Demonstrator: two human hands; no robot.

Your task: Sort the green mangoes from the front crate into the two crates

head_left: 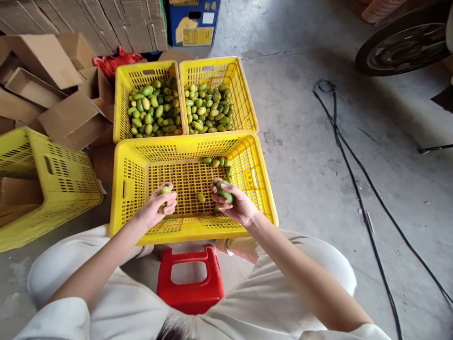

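Okay, so both hands are occupied: the right hand [235,204] has its fingers wrapped round a plump green oval fruit [225,192], and the left hand [157,208] is curled round a yellow-green oval fruit [164,190], though I can't tell if a second one's tucked in there. Between them, on the slotted floor of a big yellow plastic crate [194,233], sits a loose, smallish yellow-green fruit [201,197]. It's just left of the right hand's fingertips, so that hand is clearly nearer; its long axis seems to slant a bit, far left to near right. A string of small green fruits [215,163] lines the far right corner. Beyond that, a left yellow crate [121,106] and a right yellow crate [247,106] stand side by side, both loaded with mixed green and yellowish fruit [159,112]. Red plastic stool [191,295] on the near side, brown cardboard boxes [71,118] off left.
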